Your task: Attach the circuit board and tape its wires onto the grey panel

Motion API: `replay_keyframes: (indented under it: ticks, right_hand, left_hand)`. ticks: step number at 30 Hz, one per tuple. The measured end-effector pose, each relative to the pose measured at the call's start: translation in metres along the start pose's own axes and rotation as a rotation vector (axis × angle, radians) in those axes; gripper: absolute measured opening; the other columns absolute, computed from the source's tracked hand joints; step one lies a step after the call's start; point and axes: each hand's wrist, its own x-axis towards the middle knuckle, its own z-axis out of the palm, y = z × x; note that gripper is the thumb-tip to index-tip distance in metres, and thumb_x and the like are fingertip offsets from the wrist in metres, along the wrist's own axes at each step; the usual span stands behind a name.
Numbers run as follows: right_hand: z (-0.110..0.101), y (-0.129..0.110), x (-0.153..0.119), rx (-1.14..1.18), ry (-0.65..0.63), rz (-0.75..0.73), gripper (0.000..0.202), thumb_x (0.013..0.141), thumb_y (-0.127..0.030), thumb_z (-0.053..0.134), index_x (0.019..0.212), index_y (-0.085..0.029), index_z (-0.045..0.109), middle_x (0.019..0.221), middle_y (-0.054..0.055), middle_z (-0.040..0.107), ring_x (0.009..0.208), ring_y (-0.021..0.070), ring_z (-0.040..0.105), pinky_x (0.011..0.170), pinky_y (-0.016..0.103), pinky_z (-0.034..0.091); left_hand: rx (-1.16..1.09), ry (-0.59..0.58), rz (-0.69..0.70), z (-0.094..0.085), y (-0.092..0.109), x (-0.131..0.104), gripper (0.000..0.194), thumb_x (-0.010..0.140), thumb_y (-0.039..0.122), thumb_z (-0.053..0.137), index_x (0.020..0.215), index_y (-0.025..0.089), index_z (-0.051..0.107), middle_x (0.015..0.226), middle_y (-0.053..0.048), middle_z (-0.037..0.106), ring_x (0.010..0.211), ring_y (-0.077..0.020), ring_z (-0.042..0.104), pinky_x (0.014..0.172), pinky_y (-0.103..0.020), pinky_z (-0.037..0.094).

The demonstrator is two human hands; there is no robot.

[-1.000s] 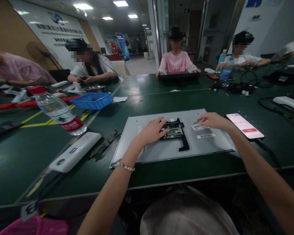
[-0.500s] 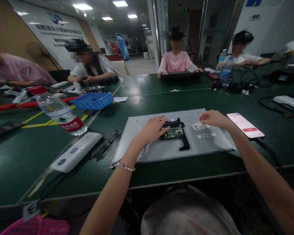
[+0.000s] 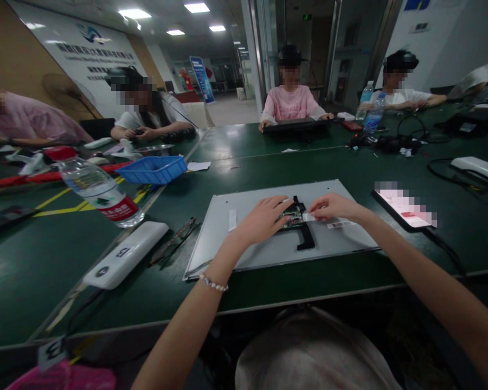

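Note:
A flat grey panel (image 3: 260, 254) lies on the green table in front of me. Near its middle sits a black bracket (image 3: 307, 238) framing a green circuit board (image 3: 295, 218). My left hand (image 3: 264, 219) rests over the board's left side with fingers stretched out, hiding much of it. From the right, my right hand (image 3: 335, 207) pinches a small white label (image 3: 309, 217) at the board's right edge. A barcode sticker (image 3: 338, 223) is partly covered beneath my right hand. Another white strip (image 3: 233, 219) shows on the panel's left part.
Left of the panel lie glasses (image 3: 174, 241), a white power bank (image 3: 126, 254), a water bottle (image 3: 106, 192) and a blue tray (image 3: 152, 169). A phone (image 3: 402, 208) with a cable is to the right. Several people sit around the table, one person (image 3: 290, 100) directly across.
My right hand has moved left with the label, from the panel's right part to the board's edge. My left hand has shifted right, farther over the board.

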Motion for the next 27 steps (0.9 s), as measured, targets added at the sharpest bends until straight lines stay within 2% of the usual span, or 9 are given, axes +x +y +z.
replay_keyframes:
  ticks: [6,11,16,21,27]
  right_hand:
    - [0.008,-0.004,0.002,-0.023,0.019,-0.041,0.021,0.076,-0.024,0.060,0.093,-0.014,0.068,0.082,0.006,0.071,0.070,0.0139,0.064,0.060,0.022,0.049]
    - [0.011,-0.006,0.003,-0.084,0.059,-0.071,0.016,0.074,-0.022,0.060,0.086,-0.014,0.068,0.077,0.005,0.071,0.067,0.0146,0.064,0.066,0.025,0.050]
    - [0.014,-0.007,0.001,-0.248,0.138,-0.151,0.016,0.072,-0.024,0.063,0.085,-0.016,0.069,0.082,0.005,0.071,0.072,0.0157,0.064,0.068,0.025,0.048]
    - [0.018,-0.006,0.002,-0.316,0.140,-0.217,0.013,0.072,-0.023,0.062,0.081,-0.018,0.070,0.084,0.003,0.070,0.073,0.0161,0.063,0.069,0.025,0.047]
    - [0.015,-0.007,0.001,-0.357,0.111,-0.217,0.014,0.073,-0.023,0.061,0.080,-0.020,0.072,0.086,0.004,0.071,0.076,0.0177,0.063,0.070,0.025,0.046]
  left_hand:
    - [-0.028,-0.031,0.100,0.005,0.018,0.004,0.043,0.097,0.041,0.032,0.136,0.026,0.040,0.144,-0.007,0.037,0.134,-0.0236,0.031,0.110,-0.042,0.024]
    - [-0.044,-0.079,0.098,0.015,0.015,0.007,0.041,0.096,0.043,0.035,0.131,0.026,0.046,0.140,-0.006,0.042,0.132,-0.0241,0.034,0.111,-0.042,0.025]
    - [-0.060,-0.054,0.124,0.020,0.013,0.008,0.039,0.096,0.042,0.036,0.126,0.022,0.050,0.135,-0.008,0.047,0.129,-0.0234,0.038,0.110,-0.040,0.026]
    - [-0.061,-0.023,0.141,0.024,0.012,0.008,0.038,0.094,0.042,0.040,0.124,0.023,0.051,0.134,-0.009,0.047,0.129,-0.0244,0.038,0.110,-0.043,0.026]
    - [-0.059,-0.013,0.146,0.026,0.011,0.007,0.039,0.094,0.043,0.041,0.126,0.023,0.050,0.134,-0.009,0.047,0.129,-0.0246,0.038,0.110,-0.043,0.026]
